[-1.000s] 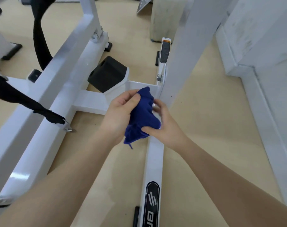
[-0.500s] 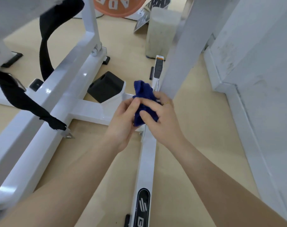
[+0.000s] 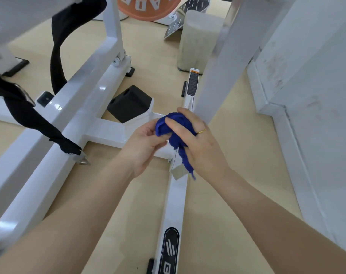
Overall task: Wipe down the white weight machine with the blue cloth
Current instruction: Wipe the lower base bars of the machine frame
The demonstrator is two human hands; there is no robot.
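Note:
The blue cloth (image 3: 178, 133) is bunched up between both hands, above the joint of the white weight machine's floor frame (image 3: 174, 198). My right hand (image 3: 199, 143), with a gold ring, wraps over the cloth from the right, and a tail of the cloth hangs below it. My left hand (image 3: 146, 143) pinches the cloth's left side with its fingertips. The frame's cross bar (image 3: 106, 133) and a sloping white beam (image 3: 73, 107) run to the left. The cloth hangs above the frame; whether it touches the frame, I cannot tell.
A black block (image 3: 130, 103) sits on the frame behind my hands. Black straps (image 3: 29, 115) hang over the sloping beam. A white upright post (image 3: 223, 62) rises on the right beside a white wall base (image 3: 286, 123). An orange disc (image 3: 146, 6) and a pale cylinder (image 3: 197, 38) stand at the back.
My hands have lifted the cloth off the frame joint and bunched it tighter. My right hand has moved from under the cloth to over it. The view has tilted up.

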